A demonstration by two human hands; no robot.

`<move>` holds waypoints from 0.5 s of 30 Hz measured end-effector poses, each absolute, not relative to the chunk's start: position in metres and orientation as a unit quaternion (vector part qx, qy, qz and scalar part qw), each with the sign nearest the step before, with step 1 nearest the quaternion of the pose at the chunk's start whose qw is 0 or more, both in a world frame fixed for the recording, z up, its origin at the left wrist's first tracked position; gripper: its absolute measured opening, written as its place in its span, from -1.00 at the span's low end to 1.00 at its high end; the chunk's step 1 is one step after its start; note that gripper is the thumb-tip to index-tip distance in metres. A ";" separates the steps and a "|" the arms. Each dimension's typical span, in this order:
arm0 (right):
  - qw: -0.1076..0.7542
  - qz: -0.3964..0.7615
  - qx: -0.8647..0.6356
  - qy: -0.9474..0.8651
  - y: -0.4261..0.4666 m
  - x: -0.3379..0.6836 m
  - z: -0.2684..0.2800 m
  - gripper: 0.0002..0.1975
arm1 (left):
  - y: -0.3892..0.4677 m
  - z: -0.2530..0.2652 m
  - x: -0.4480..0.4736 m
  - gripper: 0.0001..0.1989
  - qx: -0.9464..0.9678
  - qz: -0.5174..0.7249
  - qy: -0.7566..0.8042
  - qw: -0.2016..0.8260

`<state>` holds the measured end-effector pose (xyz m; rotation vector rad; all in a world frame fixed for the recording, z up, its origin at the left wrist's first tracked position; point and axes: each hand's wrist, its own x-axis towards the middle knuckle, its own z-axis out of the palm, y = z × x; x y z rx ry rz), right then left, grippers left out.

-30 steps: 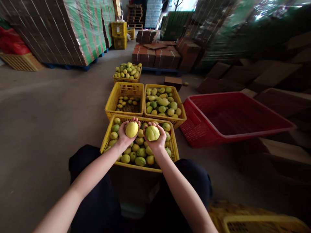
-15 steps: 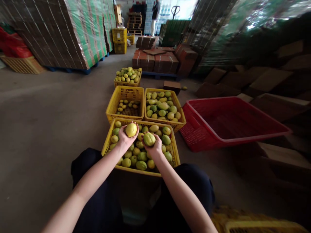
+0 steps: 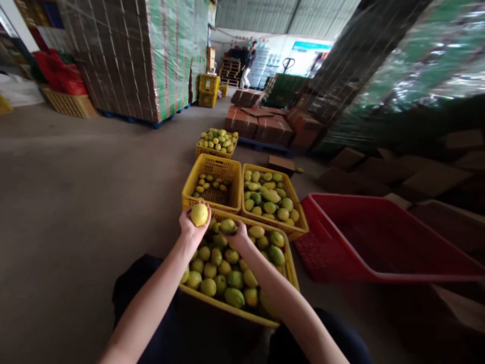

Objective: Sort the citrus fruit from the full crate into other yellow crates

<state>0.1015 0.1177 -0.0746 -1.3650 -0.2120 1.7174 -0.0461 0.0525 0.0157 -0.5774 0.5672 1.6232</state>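
My left hand (image 3: 192, 226) is curled around a yellow lemon (image 3: 199, 214), palm up, over the far left corner of the near yellow crate (image 3: 242, 317). A greener lemon (image 3: 228, 226) sits in the fingers of my right hand (image 3: 239, 235), just to the right, above the crate's far side. Beneath both hands the near crate is full of yellow and green lemons (image 3: 235, 279). Behind it, on the left, stands a yellow crate (image 3: 189, 189) with a few small lemons on its bottom. The crate (image 3: 301, 228) beside that one is filled with larger, greenish lemons.
A large red basket (image 3: 314, 253) stands to the right. Another lemon-filled crate (image 3: 214, 152) is farther back. Cartons (image 3: 273, 130) lie on a pallet beyond it, and wrapped stacks (image 3: 113, 55) rise at the left. A person (image 3: 249, 65) is in the background.
The view has tilted up and turned left. My left hand with the yellow lemon has shifted left over the crate's corner. My right hand has turned and moved toward the crate's far side.
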 end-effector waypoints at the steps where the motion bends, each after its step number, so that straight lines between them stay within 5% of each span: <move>1: 0.456 0.692 -0.552 -0.091 0.137 0.089 -0.067 -0.78 | 0.053 0.017 -0.049 -0.62 -0.255 0.703 0.246 0.616; 6: 0.481 0.670 -0.548 -0.139 0.193 0.056 -0.041 -0.64 | 0.054 0.020 -0.056 -0.64 -0.259 0.702 0.247 0.616; 15: 0.419 0.663 -0.610 -0.115 0.127 0.171 -0.052 -0.83 | 0.061 0.011 -0.051 -0.61 -0.246 0.719 0.250 0.600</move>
